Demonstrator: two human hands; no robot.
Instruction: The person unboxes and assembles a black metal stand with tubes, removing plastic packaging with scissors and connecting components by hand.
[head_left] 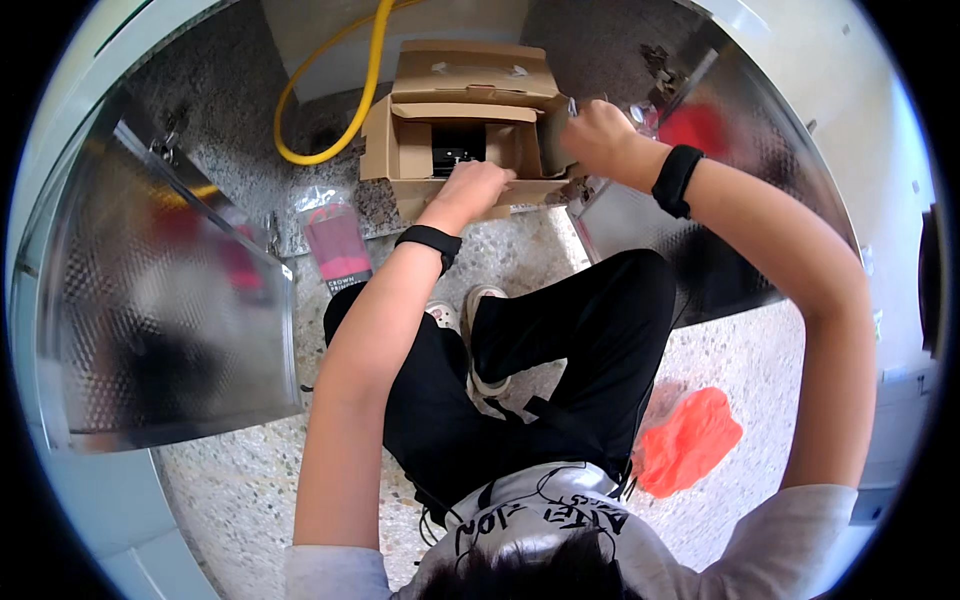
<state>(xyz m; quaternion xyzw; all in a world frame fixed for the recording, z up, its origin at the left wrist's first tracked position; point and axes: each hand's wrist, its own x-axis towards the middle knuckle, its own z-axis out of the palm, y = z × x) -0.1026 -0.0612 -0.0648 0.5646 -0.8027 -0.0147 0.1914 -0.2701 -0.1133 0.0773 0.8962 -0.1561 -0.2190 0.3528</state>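
An open brown cardboard box [410,185] rests on the grey stone ledge in front of me, flaps raised. Inside it lies a black object [455,152], partly covered, whose kind I cannot tell. My left hand [478,190] is at the box's front edge, fingers curled over the cardboard. Beyond the right side of the box, my right hand [603,138] is closed like a fist at the side flap. A small shiny bit shows by its fingertips, but what it pinches is hidden. Both wrists wear black bands.
Open metal cabinet doors stand left [180,310] and right [740,190]. A yellow hose [372,90] loops behind the box on the left. A pink packet in clear plastic [338,240] lies left of the box. An orange-red plastic bag [688,442] is on the speckled floor at right.
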